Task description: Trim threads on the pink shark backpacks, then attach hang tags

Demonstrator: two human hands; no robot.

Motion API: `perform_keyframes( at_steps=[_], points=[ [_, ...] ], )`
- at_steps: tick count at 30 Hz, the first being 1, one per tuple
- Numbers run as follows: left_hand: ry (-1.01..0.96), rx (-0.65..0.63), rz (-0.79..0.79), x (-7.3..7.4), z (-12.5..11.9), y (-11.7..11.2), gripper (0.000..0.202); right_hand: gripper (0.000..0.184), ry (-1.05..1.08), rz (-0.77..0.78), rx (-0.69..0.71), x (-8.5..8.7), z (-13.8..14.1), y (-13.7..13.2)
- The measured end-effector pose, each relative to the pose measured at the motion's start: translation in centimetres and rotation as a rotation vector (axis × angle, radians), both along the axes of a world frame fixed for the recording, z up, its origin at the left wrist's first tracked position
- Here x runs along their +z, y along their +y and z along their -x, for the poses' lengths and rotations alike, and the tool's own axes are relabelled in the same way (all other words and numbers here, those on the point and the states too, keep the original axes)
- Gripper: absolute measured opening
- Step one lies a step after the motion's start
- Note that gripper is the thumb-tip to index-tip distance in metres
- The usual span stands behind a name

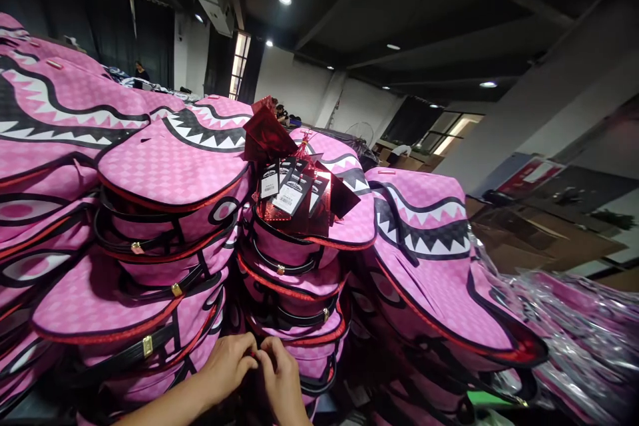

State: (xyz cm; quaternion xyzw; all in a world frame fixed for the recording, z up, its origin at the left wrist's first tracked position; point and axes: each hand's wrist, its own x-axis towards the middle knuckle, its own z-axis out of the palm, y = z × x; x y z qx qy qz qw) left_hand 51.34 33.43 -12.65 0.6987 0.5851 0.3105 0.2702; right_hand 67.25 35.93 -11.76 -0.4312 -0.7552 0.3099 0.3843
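Note:
Stacks of pink checkered bags printed with shark-mouth teeth and eyes fill the view, with black straps and gold buckles. A bunch of red and black hang tags lies on top of the middle stack. My left hand and my right hand meet at the bottom of that stack, fingertips pinched together on something small and red that I cannot make out. Both hands touch each other at the fingers.
Bags wrapped in clear plastic lie at the lower right. Brown cardboard boxes stand behind them. A person stands far back left, and another person is behind the stacks. A white pillar rises at right.

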Motion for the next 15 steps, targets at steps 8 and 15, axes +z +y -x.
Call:
perform_keyframes(
  at_steps=[8,15],
  points=[
    [0.085,0.013,0.020,0.6,0.0,0.0,0.016,0.017,0.044,0.021,-0.003,-0.4,0.0,0.3],
    [0.149,0.034,0.025,1.3,0.2,-0.2,0.015,0.018,0.027,0.040,-0.013,-0.1,-0.1,0.3]
  ],
)
